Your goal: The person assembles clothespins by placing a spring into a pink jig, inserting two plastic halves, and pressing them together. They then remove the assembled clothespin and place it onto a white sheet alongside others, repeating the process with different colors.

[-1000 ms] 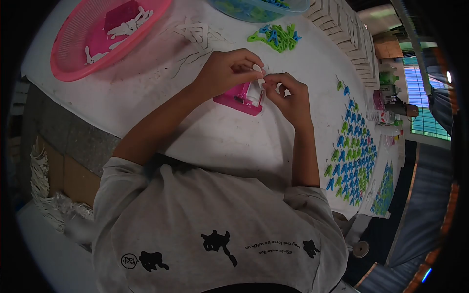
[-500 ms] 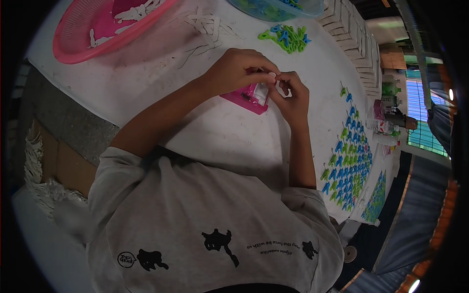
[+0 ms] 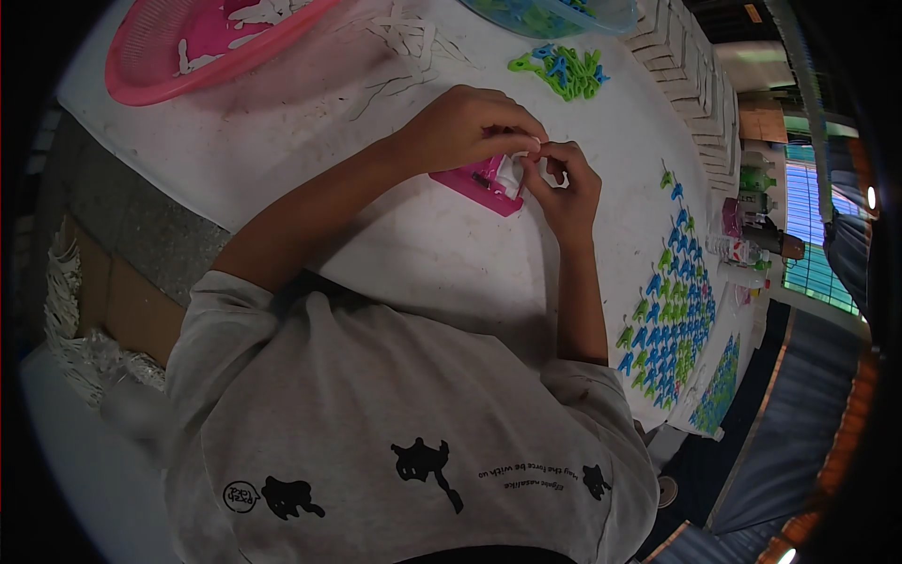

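Observation:
My left hand (image 3: 474, 127) reaches in over a pink holder (image 3: 479, 186) on the white-covered table, its thumb and forefinger pinched together. Close against its fingertips, my right hand (image 3: 568, 188) is pinched too, with the other fingers curled. A sliver of a small white piece shows where the fingertips meet; its kind is hidden. Beneath them, a white part (image 3: 510, 175) sits in the right end of the pink holder, partly covered by my fingers.
A pink basket (image 3: 141, 89) with white strips stands upper left, loose strips (image 3: 413, 42) beside it. Green and blue clips lie in a pile (image 3: 573, 73), in a blue bowl (image 3: 564, 21) and in rows (image 3: 672, 310) at right. Stacked white pieces (image 3: 691, 85) line the far edge.
The view has shifted slightly. My fingertips have drawn closer over the white piece, so less of it shows. The pink holder stays under my hands.

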`<action>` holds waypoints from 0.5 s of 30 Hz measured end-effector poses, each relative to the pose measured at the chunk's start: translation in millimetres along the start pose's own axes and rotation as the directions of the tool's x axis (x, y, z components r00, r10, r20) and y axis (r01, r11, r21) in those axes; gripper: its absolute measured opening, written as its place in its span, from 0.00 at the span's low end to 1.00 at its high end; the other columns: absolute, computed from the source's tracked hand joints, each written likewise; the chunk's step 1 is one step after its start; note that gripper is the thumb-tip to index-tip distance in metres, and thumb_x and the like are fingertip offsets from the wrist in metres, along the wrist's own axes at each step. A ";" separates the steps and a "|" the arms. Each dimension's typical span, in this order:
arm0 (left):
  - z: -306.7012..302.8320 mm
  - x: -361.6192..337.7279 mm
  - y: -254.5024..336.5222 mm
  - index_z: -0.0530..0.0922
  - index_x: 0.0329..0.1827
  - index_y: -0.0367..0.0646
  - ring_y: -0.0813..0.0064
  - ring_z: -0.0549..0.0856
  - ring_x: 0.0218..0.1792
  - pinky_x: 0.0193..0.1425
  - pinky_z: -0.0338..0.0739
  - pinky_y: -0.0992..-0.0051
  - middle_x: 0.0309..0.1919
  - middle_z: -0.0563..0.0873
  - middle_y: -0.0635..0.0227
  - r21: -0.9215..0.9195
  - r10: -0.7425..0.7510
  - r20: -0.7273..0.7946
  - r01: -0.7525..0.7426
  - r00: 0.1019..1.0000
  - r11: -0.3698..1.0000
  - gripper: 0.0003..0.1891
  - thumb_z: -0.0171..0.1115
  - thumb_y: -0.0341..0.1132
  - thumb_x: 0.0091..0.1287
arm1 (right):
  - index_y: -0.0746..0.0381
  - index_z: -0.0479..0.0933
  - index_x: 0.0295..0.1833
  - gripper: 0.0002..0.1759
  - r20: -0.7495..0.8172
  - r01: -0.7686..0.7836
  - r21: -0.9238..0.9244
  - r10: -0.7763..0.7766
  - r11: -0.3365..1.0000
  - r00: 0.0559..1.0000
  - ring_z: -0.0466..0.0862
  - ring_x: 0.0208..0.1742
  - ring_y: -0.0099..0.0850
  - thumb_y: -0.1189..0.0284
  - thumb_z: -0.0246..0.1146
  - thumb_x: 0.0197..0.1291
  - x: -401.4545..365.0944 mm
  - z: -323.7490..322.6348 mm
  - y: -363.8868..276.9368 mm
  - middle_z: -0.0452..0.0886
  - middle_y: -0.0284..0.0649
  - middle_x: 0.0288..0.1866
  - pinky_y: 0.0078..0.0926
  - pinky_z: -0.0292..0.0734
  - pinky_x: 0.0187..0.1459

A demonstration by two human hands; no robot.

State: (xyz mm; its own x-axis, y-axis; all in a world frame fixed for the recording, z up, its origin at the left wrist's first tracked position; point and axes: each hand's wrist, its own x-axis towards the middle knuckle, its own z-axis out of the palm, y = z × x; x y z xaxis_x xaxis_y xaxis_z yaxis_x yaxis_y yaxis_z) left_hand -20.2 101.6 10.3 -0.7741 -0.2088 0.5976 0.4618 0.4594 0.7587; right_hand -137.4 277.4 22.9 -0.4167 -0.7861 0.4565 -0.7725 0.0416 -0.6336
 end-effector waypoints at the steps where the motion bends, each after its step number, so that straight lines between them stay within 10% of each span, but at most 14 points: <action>1: 0.2 -0.3 -1.9 0.87 0.43 0.44 0.72 0.86 0.33 0.39 0.80 0.75 0.35 0.88 0.65 -0.019 0.004 0.001 -0.004 1.000 1.000 0.08 0.69 0.35 0.63 | 0.58 0.82 0.40 0.12 0.002 0.000 0.001 0.000 1.000 1.000 0.75 0.30 0.20 0.80 0.72 0.49 0.1 -0.5 -0.3 0.81 0.29 0.33 0.17 0.67 0.28; 15: -21.9 2.3 -4.7 0.85 0.36 0.43 0.70 0.85 0.32 0.38 0.79 0.72 0.32 0.85 0.68 0.118 -0.069 0.168 0.049 0.983 0.992 0.07 0.68 0.36 0.61 | 0.61 0.83 0.40 0.14 0.082 0.094 -0.110 -0.085 0.990 0.993 0.81 0.38 0.35 0.83 0.69 0.45 -0.3 -5.0 -0.1 0.85 0.37 0.38 0.29 0.77 0.42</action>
State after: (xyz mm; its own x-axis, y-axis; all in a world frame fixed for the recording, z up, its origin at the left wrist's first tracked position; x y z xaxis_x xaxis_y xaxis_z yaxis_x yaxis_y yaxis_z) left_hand -14.7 80.0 13.8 -0.8656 -0.0923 0.4921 0.3688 0.5471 0.7514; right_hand -139.6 280.7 25.9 -0.3091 -0.8347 0.4557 -0.8561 0.0356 -0.5155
